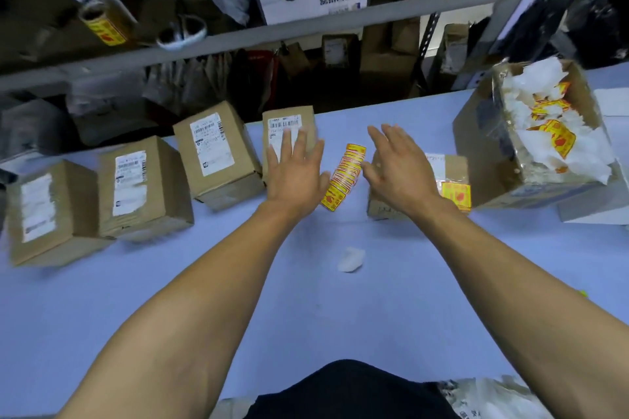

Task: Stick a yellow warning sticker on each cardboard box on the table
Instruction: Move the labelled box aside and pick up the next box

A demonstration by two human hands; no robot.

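Several cardboard boxes with white shipping labels stand in a row on the pale blue table point(306, 299). My left hand point(295, 173) is over the fourth box point(289, 119), fingers straight and spread. My right hand point(396, 167) hovers with straight fingers above another box point(449, 170), which carries a yellow warning sticker point(456, 194). Between the hands lies a strip of yellow stickers point(343, 177) flat on the table. The three boxes to the left point(218, 156), point(143, 187), point(47, 211) show only white labels.
A large open carton point(483, 146) at the right holds white backing paper and used yellow sticker scraps. A crumpled white scrap point(350, 260) lies mid-table. Behind the table a metal shelf point(238, 41) holds a sticker roll point(105, 24) and packages.
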